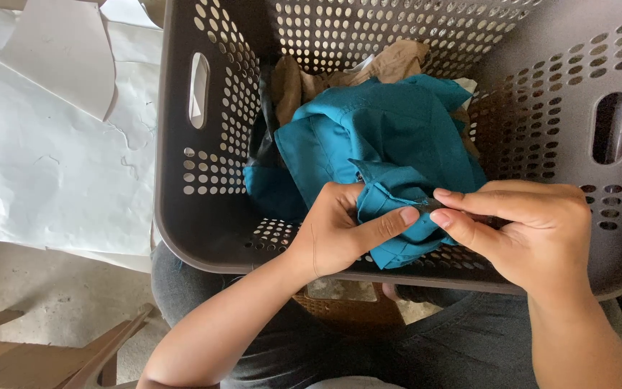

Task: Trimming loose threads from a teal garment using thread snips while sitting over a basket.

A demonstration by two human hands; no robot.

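Note:
A teal garment (383, 137) lies bunched in a grey perforated laundry basket (203, 216), its lower edge pulled up over the basket's near rim. My left hand (340, 230) grips a fold of this teal cloth, thumb pressed along it. My right hand (527, 230) pinches the same fold from the right with thumb and forefinger, fingertips almost meeting my left thumb. A tan garment (390, 65) lies under the teal one at the back of the basket.
The basket rests on my lap, against dark grey trousers (462, 346). White paper sheets (44, 137) cover the surface to the left. Wooden slats (37, 353) show at the lower left, over a pale floor.

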